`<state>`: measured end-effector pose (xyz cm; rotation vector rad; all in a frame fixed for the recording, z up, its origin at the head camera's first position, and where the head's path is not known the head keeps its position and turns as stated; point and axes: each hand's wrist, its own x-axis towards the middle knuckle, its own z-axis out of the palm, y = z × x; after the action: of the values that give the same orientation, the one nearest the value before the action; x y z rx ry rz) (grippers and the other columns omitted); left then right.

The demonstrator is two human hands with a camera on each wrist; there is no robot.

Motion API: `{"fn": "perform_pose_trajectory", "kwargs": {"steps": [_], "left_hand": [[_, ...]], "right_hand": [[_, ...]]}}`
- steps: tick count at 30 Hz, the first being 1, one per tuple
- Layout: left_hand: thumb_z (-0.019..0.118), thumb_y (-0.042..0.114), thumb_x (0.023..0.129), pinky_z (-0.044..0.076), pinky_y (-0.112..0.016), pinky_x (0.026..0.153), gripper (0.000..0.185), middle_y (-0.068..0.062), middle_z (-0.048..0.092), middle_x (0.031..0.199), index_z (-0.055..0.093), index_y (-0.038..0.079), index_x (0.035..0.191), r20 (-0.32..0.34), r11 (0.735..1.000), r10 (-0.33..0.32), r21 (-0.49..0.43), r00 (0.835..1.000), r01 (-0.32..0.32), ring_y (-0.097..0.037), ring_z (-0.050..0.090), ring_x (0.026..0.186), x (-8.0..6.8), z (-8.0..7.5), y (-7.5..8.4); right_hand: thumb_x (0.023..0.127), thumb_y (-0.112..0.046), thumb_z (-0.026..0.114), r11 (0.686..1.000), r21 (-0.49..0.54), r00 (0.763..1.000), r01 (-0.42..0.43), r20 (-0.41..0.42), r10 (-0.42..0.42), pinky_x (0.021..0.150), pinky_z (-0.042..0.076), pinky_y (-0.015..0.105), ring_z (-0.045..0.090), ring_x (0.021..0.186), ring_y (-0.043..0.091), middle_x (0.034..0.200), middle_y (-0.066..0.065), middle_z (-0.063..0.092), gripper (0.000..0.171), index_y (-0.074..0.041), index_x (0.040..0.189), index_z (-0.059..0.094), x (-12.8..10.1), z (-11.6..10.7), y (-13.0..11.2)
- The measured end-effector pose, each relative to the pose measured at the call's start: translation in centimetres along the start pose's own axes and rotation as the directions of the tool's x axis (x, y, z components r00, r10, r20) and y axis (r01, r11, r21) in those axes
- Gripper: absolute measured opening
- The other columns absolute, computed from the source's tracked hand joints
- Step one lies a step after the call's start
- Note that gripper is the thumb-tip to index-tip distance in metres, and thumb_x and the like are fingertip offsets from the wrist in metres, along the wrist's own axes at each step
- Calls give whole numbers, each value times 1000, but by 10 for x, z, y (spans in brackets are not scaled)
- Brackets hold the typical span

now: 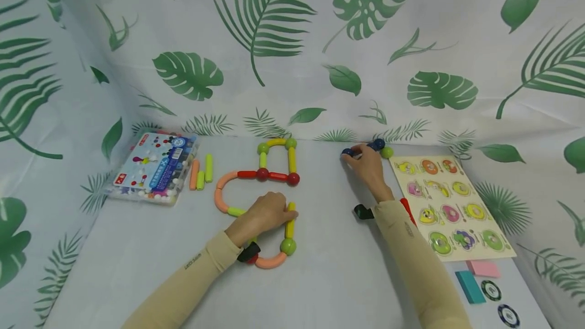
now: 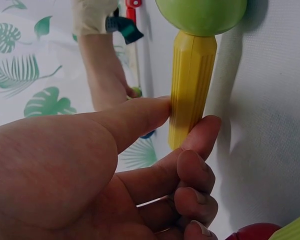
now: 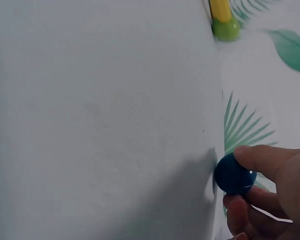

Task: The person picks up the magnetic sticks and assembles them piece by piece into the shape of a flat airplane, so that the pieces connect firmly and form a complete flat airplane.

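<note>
A figure of magnetic sticks and balls lies in the middle of the table. My left hand [image 1: 269,213] pinches its yellow stick [image 1: 290,222] [image 2: 191,90] between thumb and forefinger; a green ball [image 1: 288,246] [image 2: 202,15] sits at that stick's lower end. A red stick with red balls [image 1: 269,175] crosses the figure higher up. My right hand [image 1: 365,164] reaches to the table's far edge and grips a dark blue ball [image 3: 234,174] [image 1: 347,152]. Another blue ball [image 1: 379,143] and a green ball [image 1: 387,152] lie just beyond the hand.
A clear box of magnetic pieces [image 1: 155,166] stands at the back left, with loose orange and green sticks [image 1: 202,171] beside it. A wooden fruit puzzle board [image 1: 450,207] lies at the right. Pink and teal blocks [image 1: 477,278] and round tokens [image 1: 499,301] lie near the front right corner.
</note>
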<state>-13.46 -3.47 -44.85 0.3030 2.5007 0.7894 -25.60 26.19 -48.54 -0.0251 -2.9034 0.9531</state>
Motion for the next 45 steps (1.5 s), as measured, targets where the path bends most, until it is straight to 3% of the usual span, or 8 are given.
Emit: {"fn": "perform_pose_trajectory", "kwargs": {"steps": [7, 12, 15, 21, 26, 38, 45], "left_hand": [[71, 35, 96, 29, -24, 49, 42, 2, 41, 57, 58, 8, 66, -7, 1000, -12, 8, 1000, 12, -13, 42, 50, 1, 0, -1], [70, 35, 96, 30, -24, 49, 40, 1, 43, 59, 60, 8, 68, -6, 1000, -12, 9, 1000, 12, -13, 44, 51, 0, 0, 0], [70, 34, 96, 30, -24, 49, 39, 1, 42, 59, 60, 8, 69, -8, 1000, -4, 11, 1000, 5, -13, 45, 51, 0, 0, 0], [70, 34, 97, 27, -23, 47, 44, 3, 39, 56, 56, 9, 63, -19, 1000, 14, 13, 1000, -14, -12, 41, 49, -2, 0, -1], [70, 34, 96, 25, -23, 47, 46, 4, 35, 54, 52, 11, 60, -32, 999, 36, 5, 999, -36, -11, 38, 47, -3, -1, -2], [70, 34, 96, 22, -23, 45, 50, 5, 31, 51, 48, 12, 57, -25, 999, 51, -13, 998, -52, -10, 35, 44, -4, -1, -2], [70, 34, 97, 21, -23, 45, 50, 5, 30, 50, 51, 10, 57, -14, 998, 57, -14, 998, -57, -10, 34, 43, -3, 0, -3]], "right_hand": [[95, -35, 72, 997, 44, 992, 64, 102, -68, 71, 48, 31, 61, 92, 26, 113, 16, 68, 45, -2, 125, 65, -30, 9, -15], [92, -34, 76, 983, 106, 968, 148, 186, -166, 72, 48, 30, 60, 88, 22, 106, 10, 68, 41, -7, 122, 67, -54, 21, -33], [91, -33, 77, 962, 167, 939, 218, 234, -254, 73, 49, 28, 59, 88, 19, 105, 4, 68, 38, -11, 121, 68, -67, 27, -44], [90, -33, 78, 898, 274, 848, 344, 319, -422, 73, 48, 25, 57, 85, 16, 99, -2, 66, 37, -17, 123, 69, -77, 35, -58], [90, -30, 79, 887, 323, 823, 329, 362, -438, 73, 46, 24, 56, 83, 16, 94, -3, 63, 36, -20, 123, 68, -80, 43, -58], [91, -30, 77, 862, 393, 767, 319, 427, -478, 76, 47, 25, 57, 86, 19, 100, -2, 65, 40, -22, 129, 67, -78, 49, -58], [92, -32, 76, 875, 375, 755, 305, 465, -462, 75, 46, 25, 56, 87, 18, 100, -2, 65, 40, -23, 130, 67, -77, 50, -58]]}}
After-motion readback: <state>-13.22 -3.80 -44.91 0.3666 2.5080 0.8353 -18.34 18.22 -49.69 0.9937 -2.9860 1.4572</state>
